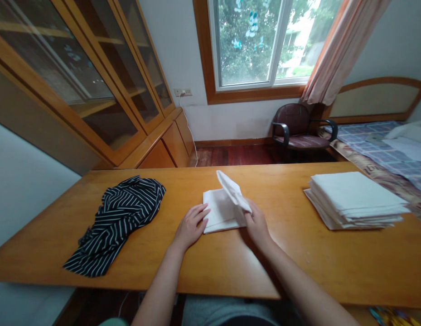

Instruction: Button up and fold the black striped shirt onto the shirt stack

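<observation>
A folded white cloth (pixel 219 213) lies in the middle of the table, with one flap (pixel 230 188) standing up at a slant. My left hand (pixel 192 226) rests on the left edge of this cloth, fingers stretched out and laid on it. On the other side, my right hand (pixel 256 222) pinches the lower right edge of the raised flap; its thumb is partly hidden. To the left lies a crumpled black garment with white stripes (pixel 125 217). A stack of folded white cloths (pixel 356 194) sits at the right, apart from my hands.
The wooden table (pixel 210 267) spans the view. Beyond its far edge stand a glass-door cabinet (pixel 104 68), a dark red armchair (pixel 298 129) below the window (pixel 254 50), and a bed (pixel 387 149) at the right. A white cable (pixel 188 122) hangs from the wall socket.
</observation>
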`<state>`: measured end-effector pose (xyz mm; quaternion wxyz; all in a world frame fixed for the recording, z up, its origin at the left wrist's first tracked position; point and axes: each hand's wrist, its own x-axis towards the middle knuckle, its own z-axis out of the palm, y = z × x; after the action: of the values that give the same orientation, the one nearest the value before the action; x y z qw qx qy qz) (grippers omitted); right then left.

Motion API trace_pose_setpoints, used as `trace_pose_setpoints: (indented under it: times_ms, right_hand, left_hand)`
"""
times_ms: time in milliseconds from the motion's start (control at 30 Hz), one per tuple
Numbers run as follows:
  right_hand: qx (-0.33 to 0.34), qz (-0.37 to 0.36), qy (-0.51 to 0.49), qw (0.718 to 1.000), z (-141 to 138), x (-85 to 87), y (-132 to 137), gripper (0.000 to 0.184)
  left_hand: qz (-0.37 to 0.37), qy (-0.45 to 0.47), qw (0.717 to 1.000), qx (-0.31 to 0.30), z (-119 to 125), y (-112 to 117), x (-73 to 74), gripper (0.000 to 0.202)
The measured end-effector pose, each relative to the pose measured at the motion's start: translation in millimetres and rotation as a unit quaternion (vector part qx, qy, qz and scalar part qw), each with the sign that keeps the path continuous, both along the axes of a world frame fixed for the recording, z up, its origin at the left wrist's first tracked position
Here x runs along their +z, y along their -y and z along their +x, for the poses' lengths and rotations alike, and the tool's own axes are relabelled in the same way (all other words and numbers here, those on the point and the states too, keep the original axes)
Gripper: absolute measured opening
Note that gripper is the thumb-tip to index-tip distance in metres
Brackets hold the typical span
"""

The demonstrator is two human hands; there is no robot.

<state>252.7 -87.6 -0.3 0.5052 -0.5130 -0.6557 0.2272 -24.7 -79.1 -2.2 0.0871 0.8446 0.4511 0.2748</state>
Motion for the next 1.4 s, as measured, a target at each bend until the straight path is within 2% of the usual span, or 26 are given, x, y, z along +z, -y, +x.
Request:
trace_pose_setpoints:
  times_ms: [133,200,300,367,400,467,533,600,733,867,967,1033,1133,1200,1300,1400]
  right_hand:
    - [-0.104,-0.05,-0.077,0.99,36.0,-5.1,11.9,0.034]
    - [-0.186,-0.046,-0.106,0.976,56.0,-10.8,20.9,0.043]
    - [-0.319,-0.04,-0.122,0.939,82.8,-16.1,37.8,0.062]
    - [-0.367,-0.041,-0.112,0.923,94.9,-15.0,48.9,0.066]
    - [-0.373,-0.041,-0.096,0.922,98.6,-13.0,53.3,0.063]
    - [-0.349,-0.035,-0.047,0.935,101.0,-6.7,57.7,0.046]
    - [-0.29,-0.014,0.01,0.957,97.6,1.0,54.7,0.03]
    - [-0.22,0.016,0.068,0.973,89.6,8.4,44.6,0.024]
    - [-0.074,0.067,0.172,0.98,66.0,16.7,13.7,0.03]
    - [0.046,0.069,0.268,0.96,42.7,10.4,-10.9,0.038]
    - [0.064,0.064,0.32,0.943,33.6,-1.8,-16.6,0.038]
    - [0.054,0.06,0.337,0.938,33.1,-9.7,-15.2,0.037]
    - [0.034,0.051,0.348,0.936,37.8,-17.1,-10.0,0.037]
    - [0.024,0.045,0.347,0.937,42.3,-18.8,-6.8,0.038]
    - [0.023,0.043,0.342,0.938,48.4,-18.1,-3.3,0.038]
    - [0.041,0.046,0.345,0.937,54.3,-15.6,0.6,0.041]
  left_hand:
    - [0.006,-0.005,1.0,0.004,0.5,0.4,0.7,0.033]
    - [0.008,-0.012,1.0,0.006,-0.1,0.3,1.2,0.034]
    - [0.015,-0.02,1.0,0.007,0.9,1.3,3.2,0.035]
    - [0.022,-0.028,0.999,-0.002,4.6,3.2,4.6,0.037]
    - [0.026,-0.034,0.999,-0.011,7.6,4.4,5.1,0.039]
    - [0.033,-0.052,0.998,-0.033,15.3,7.3,5.5,0.045]
    - [0.041,-0.068,0.996,-0.045,24.0,9.7,4.9,0.05]
    - [0.046,-0.076,0.995,-0.043,31.0,10.9,3.3,0.052]
    - [0.05,-0.064,0.996,-0.032,34.5,9.9,-0.7,0.047]
    - [0.05,-0.017,0.999,-0.002,29.1,8.8,-2.5,0.029]
    - [0.048,0.039,0.996,0.066,24.4,9.5,-3.3,0.023]
    - [0.049,0.082,0.986,0.139,21.0,9.6,-4.4,0.02]
    - [0.088,0.152,0.943,0.284,14.3,7.8,-5.6,0.016]
    - [0.115,0.199,0.908,0.351,8.6,5.1,-5.2,0.025]
    - [0.11,0.27,0.878,0.379,-1.1,1.0,-3.5,0.05]
    - [0.137,0.268,0.867,0.398,-9.5,0.2,-1.2,0.046]
